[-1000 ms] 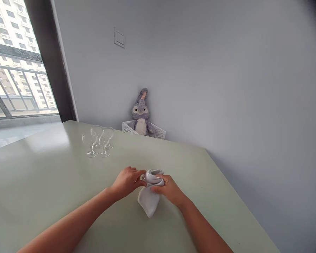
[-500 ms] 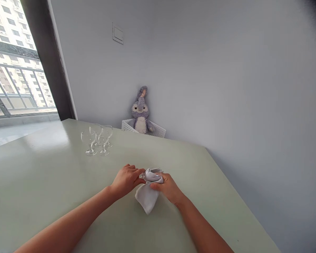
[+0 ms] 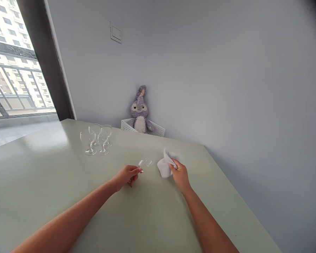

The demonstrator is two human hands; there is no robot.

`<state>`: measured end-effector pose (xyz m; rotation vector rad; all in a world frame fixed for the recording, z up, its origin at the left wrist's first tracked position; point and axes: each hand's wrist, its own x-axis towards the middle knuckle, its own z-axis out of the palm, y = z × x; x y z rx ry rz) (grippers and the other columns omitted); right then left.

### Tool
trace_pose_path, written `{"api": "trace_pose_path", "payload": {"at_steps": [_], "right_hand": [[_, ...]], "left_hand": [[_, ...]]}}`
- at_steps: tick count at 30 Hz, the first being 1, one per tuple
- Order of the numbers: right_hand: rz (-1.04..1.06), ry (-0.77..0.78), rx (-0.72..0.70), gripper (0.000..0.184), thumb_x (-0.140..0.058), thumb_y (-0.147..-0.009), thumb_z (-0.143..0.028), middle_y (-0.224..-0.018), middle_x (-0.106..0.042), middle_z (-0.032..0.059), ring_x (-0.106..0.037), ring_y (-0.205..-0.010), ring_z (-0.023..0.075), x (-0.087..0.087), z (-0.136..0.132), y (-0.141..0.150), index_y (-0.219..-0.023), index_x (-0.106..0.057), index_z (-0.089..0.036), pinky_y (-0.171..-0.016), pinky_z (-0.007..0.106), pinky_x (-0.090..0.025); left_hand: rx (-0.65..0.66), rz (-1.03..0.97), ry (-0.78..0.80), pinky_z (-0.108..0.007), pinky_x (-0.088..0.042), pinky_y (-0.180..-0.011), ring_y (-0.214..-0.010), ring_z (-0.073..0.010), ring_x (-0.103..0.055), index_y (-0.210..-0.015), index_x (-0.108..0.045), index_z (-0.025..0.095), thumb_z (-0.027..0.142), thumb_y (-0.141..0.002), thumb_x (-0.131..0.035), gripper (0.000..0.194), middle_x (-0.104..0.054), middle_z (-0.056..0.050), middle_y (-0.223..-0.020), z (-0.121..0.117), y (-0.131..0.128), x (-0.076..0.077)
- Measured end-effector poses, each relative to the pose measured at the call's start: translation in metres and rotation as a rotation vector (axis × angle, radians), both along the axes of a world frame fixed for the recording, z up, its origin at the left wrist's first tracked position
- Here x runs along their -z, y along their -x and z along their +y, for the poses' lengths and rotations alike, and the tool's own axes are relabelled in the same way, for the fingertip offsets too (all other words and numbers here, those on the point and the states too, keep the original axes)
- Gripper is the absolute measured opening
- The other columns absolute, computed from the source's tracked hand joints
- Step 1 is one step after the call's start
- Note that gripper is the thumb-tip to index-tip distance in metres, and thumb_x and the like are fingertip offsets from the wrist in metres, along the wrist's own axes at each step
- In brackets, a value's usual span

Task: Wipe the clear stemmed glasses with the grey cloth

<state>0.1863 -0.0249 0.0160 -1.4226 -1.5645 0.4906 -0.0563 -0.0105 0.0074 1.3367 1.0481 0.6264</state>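
My left hand (image 3: 129, 176) is closed on the stem of a clear goblet (image 3: 146, 162), which tilts with its bowl pointing up and to the right. The stem is mostly hidden by my fingers, and the glass is faint against the table. To the right, my right hand (image 3: 179, 172) pinches a bunched white cloth (image 3: 164, 167), held apart from the goblet, with one flap hanging to the left and another sticking up. Several matching clear goblets (image 3: 91, 151) stand upright in a tight group at the left rear of the table.
The pale green table (image 3: 116, 221) reaches back to a grey wall. Behind its far edge, a purple plush toy (image 3: 140, 123) sits in a white perforated basket (image 3: 158, 131). A wall switch (image 3: 116, 33) and a window with a railing (image 3: 18, 84) are at the left.
The cloth has come off the goblet, carried right and slightly away by my right hand. The goblet's bowl now shows bare, and my left hand still grips its stem.
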Motion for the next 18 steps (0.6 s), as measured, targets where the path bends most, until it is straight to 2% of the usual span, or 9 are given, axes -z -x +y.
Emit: {"api": "trace_pose_path", "payload": {"at_steps": [2, 4, 6, 7, 9, 11, 13, 15, 18], "right_hand": [[-0.202, -0.137, -0.031, 0.037, -0.045, -0.082, -0.03, -0.111, -0.061, 0.0079, -0.056, -0.099, 0.0241, -0.004, -0.01, 0.011, -0.117, -0.055, -0.021, -0.089, 0.043, -0.039], [-0.467, -0.268, -0.219, 0.04, -0.049, -0.082, -0.035, -0.121, -0.055, 0.0072, -0.046, -0.113, 0.0273, -0.01, -0.024, 0.029, -0.12, -0.052, -0.023, -0.1, 0.049, -0.025], [-0.644, -0.355, -0.354, 0.041, -0.05, -0.083, -0.036, -0.119, -0.056, 0.0064, -0.034, -0.122, 0.0287, -0.013, -0.037, 0.047, -0.122, -0.05, -0.024, -0.103, 0.052, -0.015], [-0.693, -0.38, -0.378, 0.039, -0.049, -0.084, -0.034, -0.115, -0.059, 0.006, -0.031, -0.124, 0.0283, -0.014, -0.041, 0.054, -0.122, -0.05, -0.024, -0.104, 0.052, -0.013], [-0.704, -0.384, -0.351, 0.035, -0.046, -0.086, -0.027, -0.106, -0.063, 0.0055, -0.034, -0.122, 0.0265, -0.015, -0.043, 0.062, -0.12, -0.051, -0.025, -0.102, 0.052, -0.017], [-0.594, -0.322, -0.296, 0.03, -0.043, -0.087, -0.025, -0.102, -0.064, 0.0056, -0.045, -0.11, 0.0243, -0.016, -0.04, 0.061, -0.113, -0.057, -0.024, -0.098, 0.048, -0.026], [-0.35, -0.187, -0.266, 0.027, -0.04, -0.088, -0.028, -0.098, -0.065, 0.0061, -0.053, -0.096, 0.0211, -0.017, -0.032, 0.053, -0.101, -0.063, -0.022, -0.088, 0.04, -0.036], [-0.015, 0.005, -0.254, 0.033, -0.039, -0.087, -0.038, -0.091, -0.065, 0.0066, -0.057, -0.083, 0.019, -0.016, -0.025, 0.045, -0.091, -0.066, -0.019, -0.075, 0.034, -0.041], [0.523, 0.252, -0.191, 0.045, -0.042, -0.081, -0.054, -0.079, -0.065, 0.0073, -0.058, -0.069, 0.0181, -0.007, -0.016, 0.04, -0.089, -0.066, -0.016, -0.063, 0.031, -0.043]], "left_hand": [[-0.052, 0.032, -0.049, -0.021, -0.033, -0.045, -0.045, -0.0077, -0.039, -0.081, -0.057, 0.015, 0.057, -0.071, -0.048, 0.044, -0.044, 0.004, -0.055, 0.002, -0.001, 0.004], [-0.062, 0.161, -0.157, -0.021, -0.033, -0.046, -0.045, -0.0086, -0.041, -0.071, -0.055, 0.014, 0.051, -0.076, -0.044, 0.038, -0.046, 0.003, -0.054, 0.001, -0.004, 0.007], [-0.057, 0.362, -0.331, -0.023, -0.032, -0.047, -0.046, -0.0104, -0.044, -0.06, -0.052, 0.015, 0.041, -0.078, -0.041, 0.034, -0.048, 0.001, -0.052, -0.005, -0.008, 0.009], [-0.051, 0.454, -0.426, -0.023, -0.032, -0.048, -0.048, -0.0115, -0.046, -0.057, -0.051, 0.016, 0.037, -0.078, -0.041, 0.032, -0.05, 0.0, -0.052, -0.01, -0.011, 0.009], [-0.014, 0.581, -0.631, -0.024, -0.033, -0.052, -0.054, -0.0138, -0.05, -0.057, -0.053, 0.016, 0.032, -0.079, -0.042, 0.029, -0.056, -0.003, -0.057, -0.02, -0.016, 0.008], [0.05, 0.637, -0.827, -0.025, -0.034, -0.057, -0.06, -0.016, -0.054, -0.069, -0.058, 0.018, 0.032, -0.082, -0.04, 0.027, -0.061, -0.004, -0.065, -0.03, -0.02, 0.006], [0.101, 0.686, -0.993, -0.027, -0.037, -0.061, -0.065, -0.0178, -0.057, -0.09, -0.059, 0.019, 0.033, -0.086, -0.037, 0.027, -0.063, -0.005, -0.07, -0.036, -0.023, 0.005], [0.097, 0.703, -1.041, -0.029, -0.038, -0.064, -0.069, -0.0193, -0.059, -0.106, -0.054, 0.019, 0.034, -0.087, -0.036, 0.03, -0.065, -0.006, -0.075, -0.038, -0.026, 0.007], [0.05, 0.725, -0.969, -0.028, -0.038, -0.063, -0.07, -0.0192, -0.059, -0.118, -0.048, 0.02, 0.036, -0.087, -0.036, 0.037, -0.066, -0.006, -0.079, -0.036, -0.028, 0.012]]}}
